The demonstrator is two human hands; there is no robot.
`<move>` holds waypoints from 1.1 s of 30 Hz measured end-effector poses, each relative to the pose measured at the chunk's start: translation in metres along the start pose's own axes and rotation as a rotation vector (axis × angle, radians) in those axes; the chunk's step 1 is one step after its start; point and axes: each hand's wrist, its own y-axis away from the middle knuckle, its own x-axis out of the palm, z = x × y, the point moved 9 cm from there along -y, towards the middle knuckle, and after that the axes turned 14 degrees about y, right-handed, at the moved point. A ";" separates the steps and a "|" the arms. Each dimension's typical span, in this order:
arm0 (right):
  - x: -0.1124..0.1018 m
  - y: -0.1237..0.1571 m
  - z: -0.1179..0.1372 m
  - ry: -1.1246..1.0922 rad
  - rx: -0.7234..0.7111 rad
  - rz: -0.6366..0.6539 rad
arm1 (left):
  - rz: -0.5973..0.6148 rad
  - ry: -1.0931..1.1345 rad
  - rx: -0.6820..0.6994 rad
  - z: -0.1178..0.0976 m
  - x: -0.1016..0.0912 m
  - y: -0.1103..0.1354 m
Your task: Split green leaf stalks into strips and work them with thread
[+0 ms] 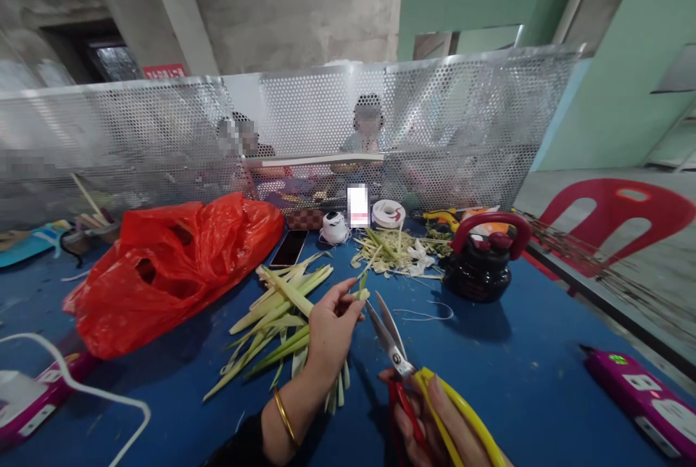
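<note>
One thin leaf strip [362,283], light, limp and likely easy to tear, is pinched near its tip by the left hand [329,333] at frame centre; lower right, the right hand [435,420] clasps open-bladed scissors [392,342]

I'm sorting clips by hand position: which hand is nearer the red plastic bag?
Left. The left hand, pinching a green stalk, is just right of the red plastic bag and apart from it. The right hand, holding scissors, is farther off, at lower right.
</note>
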 end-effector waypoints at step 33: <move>0.013 -0.013 0.019 -0.078 0.134 0.027 | 0.050 -0.226 -0.076 0.003 0.005 0.001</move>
